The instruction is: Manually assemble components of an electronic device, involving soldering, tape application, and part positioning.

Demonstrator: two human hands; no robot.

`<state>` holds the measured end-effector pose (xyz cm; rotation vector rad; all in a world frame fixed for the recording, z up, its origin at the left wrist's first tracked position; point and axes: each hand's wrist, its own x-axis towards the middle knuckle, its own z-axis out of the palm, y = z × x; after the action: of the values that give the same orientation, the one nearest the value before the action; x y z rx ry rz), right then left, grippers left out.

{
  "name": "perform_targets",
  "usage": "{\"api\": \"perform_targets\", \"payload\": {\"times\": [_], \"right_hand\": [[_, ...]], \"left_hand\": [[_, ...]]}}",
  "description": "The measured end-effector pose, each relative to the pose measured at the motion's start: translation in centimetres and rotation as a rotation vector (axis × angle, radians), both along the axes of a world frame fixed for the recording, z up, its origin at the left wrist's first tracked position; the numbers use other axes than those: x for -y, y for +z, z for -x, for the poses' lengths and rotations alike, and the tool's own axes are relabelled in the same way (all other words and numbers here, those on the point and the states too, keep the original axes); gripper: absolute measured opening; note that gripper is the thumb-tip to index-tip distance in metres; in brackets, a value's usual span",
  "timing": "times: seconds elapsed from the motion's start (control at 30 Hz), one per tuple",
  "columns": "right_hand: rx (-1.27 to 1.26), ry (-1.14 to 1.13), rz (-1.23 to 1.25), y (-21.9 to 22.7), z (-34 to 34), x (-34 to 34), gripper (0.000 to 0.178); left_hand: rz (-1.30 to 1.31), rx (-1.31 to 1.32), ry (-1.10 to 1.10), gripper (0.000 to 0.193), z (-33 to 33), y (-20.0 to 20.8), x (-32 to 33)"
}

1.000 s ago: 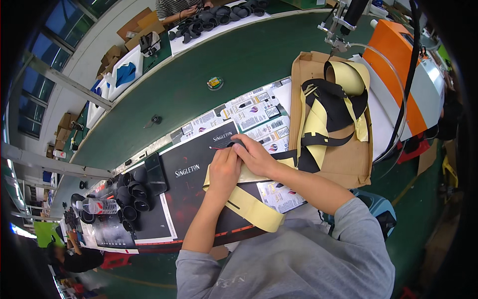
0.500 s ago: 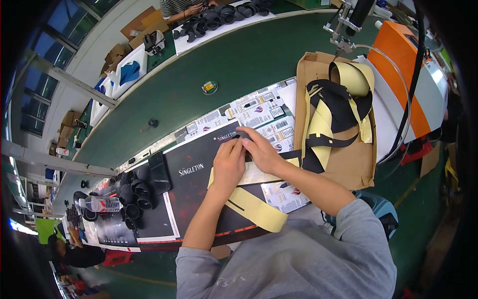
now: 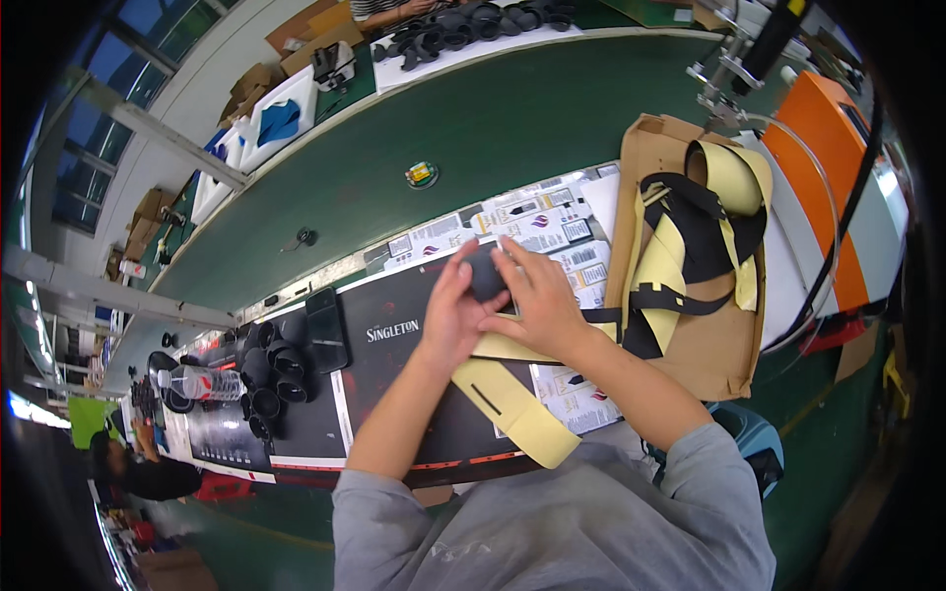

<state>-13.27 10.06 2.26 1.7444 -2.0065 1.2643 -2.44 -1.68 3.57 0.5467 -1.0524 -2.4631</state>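
A dark, rounded, cup-like piece (image 3: 484,274) is held up between my two hands over the table. My left hand (image 3: 453,313) supports its left side, palm turned inward. Fingers of my right hand (image 3: 542,303) press on its right side, and the thumb reaches across below it. The hands hide part of its shape. Below my hands lies a pale yellow strip (image 3: 527,422) with a dark slot. Another pale yellow strip (image 3: 512,349) runs behind my right wrist.
Several black curved pieces (image 3: 264,369) and a clear bottle (image 3: 207,382) stand at left, near a dark phone-like slab (image 3: 325,330). A cardboard tray (image 3: 734,369) of yellow-and-black strips stands at right, beside an orange-and-white machine (image 3: 818,148). A co-worker's hands (image 3: 419,8) show at the far bench.
My hands have spread and turned, so the dark piece shows between them where it was mostly covered before. The whole view has shifted slightly.
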Motion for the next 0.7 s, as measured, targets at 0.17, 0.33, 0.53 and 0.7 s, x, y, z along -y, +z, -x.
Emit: {"api": "perform_targets", "payload": {"times": [0.17,0.33,0.53,0.7], "right_hand": [[0.092,0.006,-0.131,-0.9,0.2,0.0,0.060],[0.099,0.037,-0.118,-1.8,0.2,0.5,0.049],[0.104,0.003,-0.115,-1.7,0.4,0.9,0.038],[0.111,-0.007,-0.124,-2.1,0.5,1.2,0.031]], "left_hand": [[1.432,0.636,0.275,0.055,1.0,-0.3,15.4],[1.602,0.915,0.334,0.063,-0.6,-2.9,24.5],[1.432,1.012,0.598,0.053,-8.3,-2.6,35.4],[1.591,1.540,0.357,0.048,-11.5,-4.4,35.4]]}}
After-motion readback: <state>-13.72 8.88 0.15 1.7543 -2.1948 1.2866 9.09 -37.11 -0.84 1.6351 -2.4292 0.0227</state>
